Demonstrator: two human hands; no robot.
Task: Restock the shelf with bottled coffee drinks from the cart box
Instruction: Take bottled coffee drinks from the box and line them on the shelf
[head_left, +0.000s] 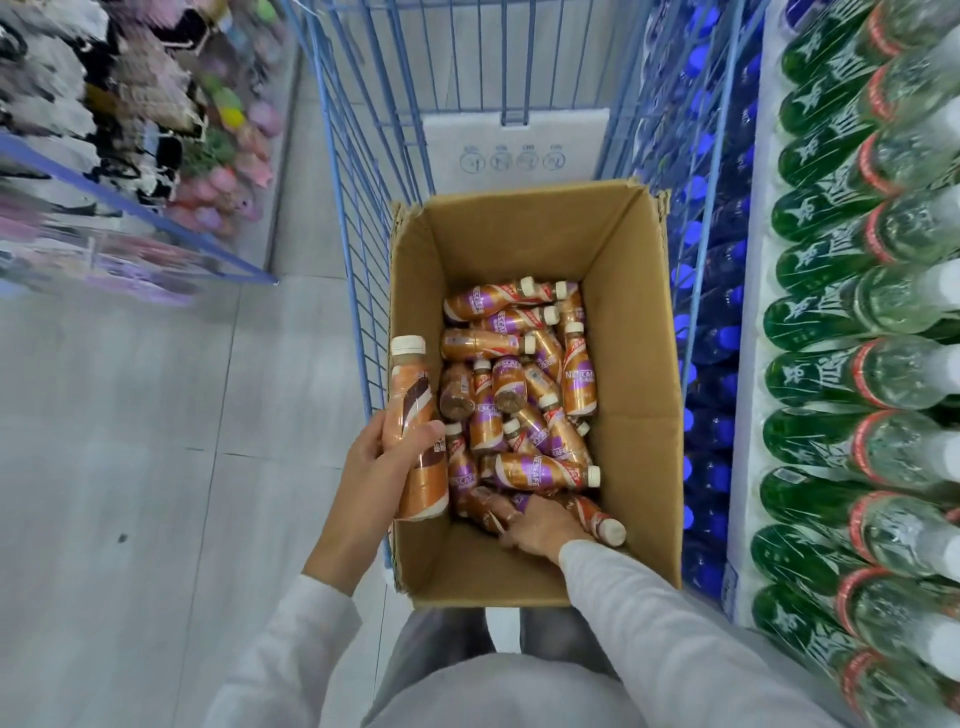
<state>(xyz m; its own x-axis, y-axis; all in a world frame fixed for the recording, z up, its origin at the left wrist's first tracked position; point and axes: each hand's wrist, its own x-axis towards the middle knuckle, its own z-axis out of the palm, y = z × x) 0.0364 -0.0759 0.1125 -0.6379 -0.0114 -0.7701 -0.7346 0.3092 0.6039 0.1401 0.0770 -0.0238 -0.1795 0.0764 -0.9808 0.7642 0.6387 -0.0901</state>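
Left hand (379, 467) curled round a smooth, waisted plastic coffee bottle (415, 415) at the box's left wall. Right hand (543, 527) lay on loose bottles (519, 389) heaped in the corrugated cardboard box (634, 389); couldn't tell its grip. Blue wire cart (363, 234) held the box; glossy green bottles (831, 312) lined the right.

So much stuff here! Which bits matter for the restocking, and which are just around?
For the job: cardboard box, coffee bottles in it, held bottle, left hand gripping it, right hand reaching in, blue cart.

Just around: green-labelled bottles, blue-capped bottles, blurred goods on the left.
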